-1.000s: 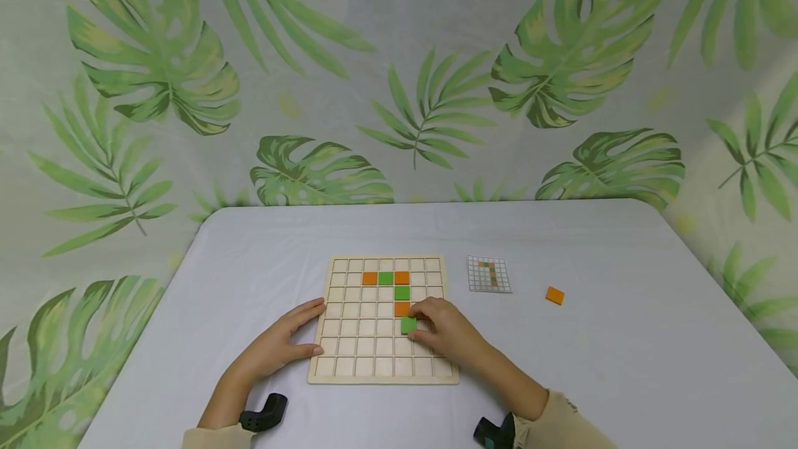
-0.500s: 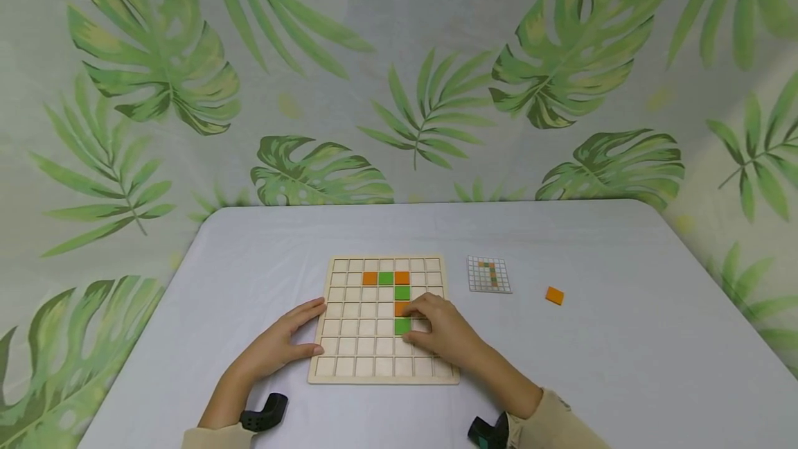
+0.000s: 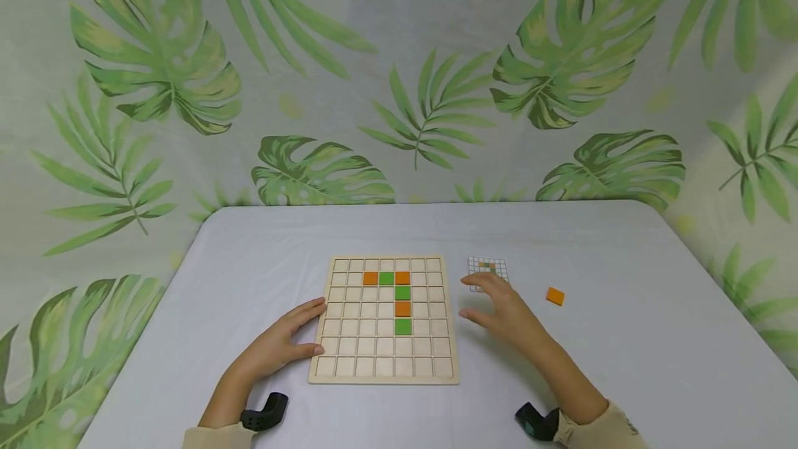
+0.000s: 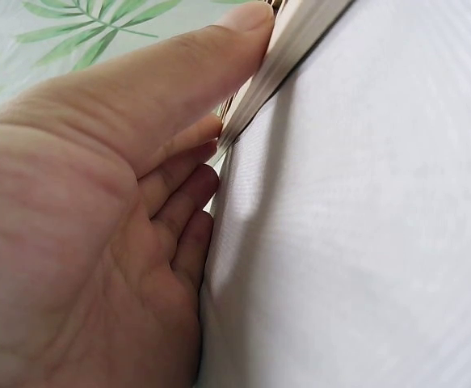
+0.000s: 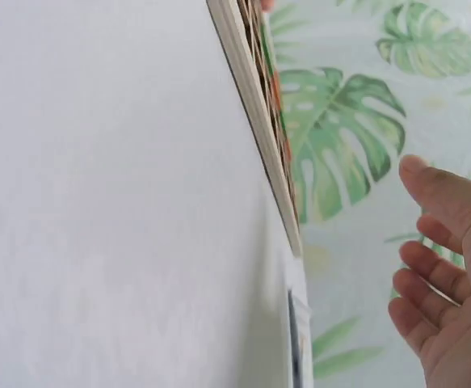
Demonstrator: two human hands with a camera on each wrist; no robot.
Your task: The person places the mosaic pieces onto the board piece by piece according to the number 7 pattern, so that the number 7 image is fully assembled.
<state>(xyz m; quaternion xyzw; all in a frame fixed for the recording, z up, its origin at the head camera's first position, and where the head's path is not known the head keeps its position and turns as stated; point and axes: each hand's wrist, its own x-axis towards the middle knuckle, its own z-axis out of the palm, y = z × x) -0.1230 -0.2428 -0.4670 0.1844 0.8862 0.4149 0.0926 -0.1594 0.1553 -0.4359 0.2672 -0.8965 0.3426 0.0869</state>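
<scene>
A wooden grid board (image 3: 383,380) lies on the white table with three orange and three green square tiles set in its cells. The tiles form a short row ending in a column, with a green tile (image 3: 403,326) at the column's near end. My left hand (image 3: 280,339) rests at the board's left edge, thumb and fingertips against its side; the left wrist view shows the thumb (image 4: 243,20) at the rim. Off the board's right side, my right hand (image 3: 508,310) is in the air with nothing in it, thumb and fingers spread apart. In the right wrist view, the hand (image 5: 453,275) is likewise bare.
A small printed pattern card (image 3: 499,265) lies right of the board, partly covered by my right hand in the head view. Further right is a loose orange tile (image 3: 555,296). A leaf-patterned cloth (image 3: 430,116) hangs behind the table.
My right hand has set the green tile into its cell, let go of it and moved right, off the board. My left hand has stayed at the board's edge.
</scene>
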